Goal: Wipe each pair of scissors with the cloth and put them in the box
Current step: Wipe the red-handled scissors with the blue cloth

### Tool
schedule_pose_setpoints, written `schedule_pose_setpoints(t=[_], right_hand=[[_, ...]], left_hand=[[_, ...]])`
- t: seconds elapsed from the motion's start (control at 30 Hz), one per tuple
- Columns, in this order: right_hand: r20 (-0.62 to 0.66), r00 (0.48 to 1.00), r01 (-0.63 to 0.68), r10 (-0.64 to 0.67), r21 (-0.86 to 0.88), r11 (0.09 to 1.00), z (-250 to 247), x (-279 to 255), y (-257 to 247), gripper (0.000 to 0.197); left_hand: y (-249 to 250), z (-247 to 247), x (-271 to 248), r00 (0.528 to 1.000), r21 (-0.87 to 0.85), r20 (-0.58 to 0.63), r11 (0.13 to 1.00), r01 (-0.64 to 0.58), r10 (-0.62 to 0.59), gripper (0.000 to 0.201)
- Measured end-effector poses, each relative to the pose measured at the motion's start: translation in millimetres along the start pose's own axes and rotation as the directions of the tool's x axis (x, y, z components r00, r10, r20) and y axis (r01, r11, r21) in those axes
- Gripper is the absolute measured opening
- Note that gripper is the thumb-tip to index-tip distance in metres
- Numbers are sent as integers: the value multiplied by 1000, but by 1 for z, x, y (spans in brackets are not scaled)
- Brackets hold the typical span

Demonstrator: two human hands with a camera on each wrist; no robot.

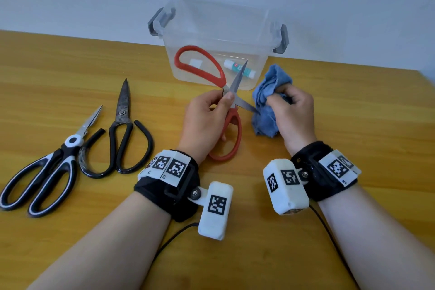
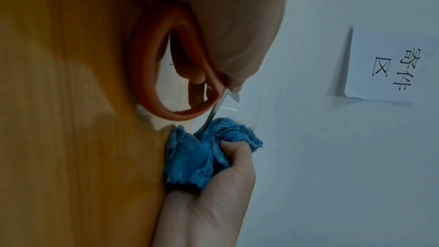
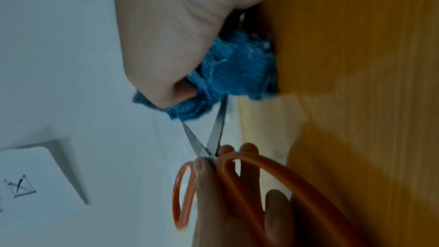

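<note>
My left hand (image 1: 207, 113) grips the red-handled scissors (image 1: 213, 70) near the pivot, blades spread wide open. One blade points up toward the box, the other runs right into the blue cloth (image 1: 266, 101). My right hand (image 1: 289, 110) holds the bunched cloth pinched around that blade's tip. In the left wrist view the red handle loop (image 2: 152, 82) and the cloth (image 2: 194, 157) show close up. The right wrist view shows the cloth (image 3: 237, 74) over one blade and the scissors (image 3: 213, 138) below. The clear plastic box (image 1: 219, 37) with grey latches stands behind.
Two more pairs lie on the wooden table (image 1: 353, 113) at left: black-and-white kitchen scissors (image 1: 47, 172) and black-handled iron scissors (image 1: 122, 134). Inside the box lies a glue stick (image 1: 240, 68). A grey wall rises right behind the box.
</note>
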State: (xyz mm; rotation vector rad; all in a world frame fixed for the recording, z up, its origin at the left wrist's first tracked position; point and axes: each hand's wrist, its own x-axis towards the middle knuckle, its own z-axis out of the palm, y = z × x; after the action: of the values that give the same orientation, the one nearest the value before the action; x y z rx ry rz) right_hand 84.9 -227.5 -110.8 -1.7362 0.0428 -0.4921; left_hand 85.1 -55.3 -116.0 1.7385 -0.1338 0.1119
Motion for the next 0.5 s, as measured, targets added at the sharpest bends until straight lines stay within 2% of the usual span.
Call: schedule_pose_setpoints(t=[0.1,0.17,0.27,0.37,0.5], right_hand=[[183,983,-29,35,-38,999,-6,-3,-8,23],[258,965,-39,56,-73,997,-13,-2,-10,24],[289,957,-14,30,-59,998,-26,1,-8,25],[294,955,12,-26,49,999,-34,0,-2,17],[398,913,71,-86,52,996,-33,-2,3,21]], left_hand=[[2,1,-2,999,-21,34,1000,5,-4,18],[2,0,-2,997,-25,69,999,23,-22,13],[4,-1,-3,991,-6,132,999,35,-34,10],[4,-2,-4,985,-2,170,1000,30,-29,11],[4,-1,-5,971,9,241,1000,-4,2,21]])
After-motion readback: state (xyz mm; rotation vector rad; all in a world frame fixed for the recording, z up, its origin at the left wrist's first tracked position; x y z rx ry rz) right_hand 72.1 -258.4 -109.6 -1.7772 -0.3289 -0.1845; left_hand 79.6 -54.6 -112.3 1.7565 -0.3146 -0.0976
